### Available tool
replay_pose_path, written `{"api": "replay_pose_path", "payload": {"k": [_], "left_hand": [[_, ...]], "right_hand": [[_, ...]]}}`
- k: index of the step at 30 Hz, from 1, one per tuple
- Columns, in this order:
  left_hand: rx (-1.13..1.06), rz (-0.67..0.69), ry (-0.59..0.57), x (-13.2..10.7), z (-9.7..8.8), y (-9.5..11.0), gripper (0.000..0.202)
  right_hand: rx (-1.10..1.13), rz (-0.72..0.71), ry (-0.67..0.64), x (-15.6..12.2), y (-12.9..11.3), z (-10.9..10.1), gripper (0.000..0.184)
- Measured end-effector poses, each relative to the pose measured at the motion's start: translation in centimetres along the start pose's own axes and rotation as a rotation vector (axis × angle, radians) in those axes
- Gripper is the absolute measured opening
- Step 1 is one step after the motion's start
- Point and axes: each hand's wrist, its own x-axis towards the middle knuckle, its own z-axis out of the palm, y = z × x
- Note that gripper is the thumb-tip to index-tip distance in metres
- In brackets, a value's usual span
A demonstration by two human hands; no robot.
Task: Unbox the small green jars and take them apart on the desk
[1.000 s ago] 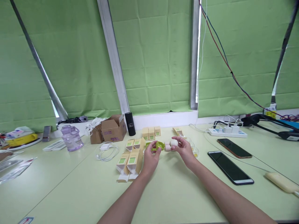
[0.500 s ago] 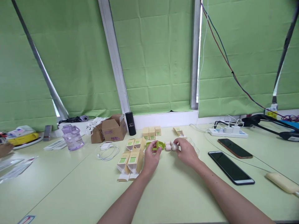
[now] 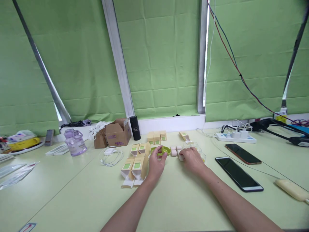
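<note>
My left hand (image 3: 156, 162) has its fingers closed around a yellow-green plastic piece with a rounded, cup-like part (image 3: 165, 150). More yellow-green plastic shows behind the fingertips. My right hand (image 3: 192, 158) is low over the table, fingers pinched on a small whitish piece (image 3: 181, 158) that they mostly cover. Between the hands stand several small pale-pink cylinders (image 3: 173, 152). Just behind my right hand, clear round plastic pieces (image 3: 196, 146) lie partly hidden. Beside my left hand, opened tan cartons with green labels (image 3: 136, 166) have their flaps toward me.
Smaller tan cartons (image 3: 156, 138) stand farther back, and a single carton (image 3: 185, 137) lies behind the cylinders. A brown cardboard box (image 3: 117, 133), black cylinder (image 3: 135, 128) and purple jug (image 3: 75, 143) are left. Two phones (image 3: 238, 174) and a power strip (image 3: 235, 138) are right.
My right hand has moved slightly down and right with the whitish piece, turning palm down. My left hand stays put. Another person's hand has left the far-left edge.
</note>
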Motion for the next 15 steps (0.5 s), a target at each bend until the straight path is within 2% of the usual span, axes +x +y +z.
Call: {"api": "replay_pose_path", "payload": {"k": [15], "left_hand": [[0.016,0.005,-0.007,-0.06,0.08,0.28,0.040]], "right_hand": [[-0.021,-0.026,0.013,-0.06,-0.05,0.03,0.033]]}}
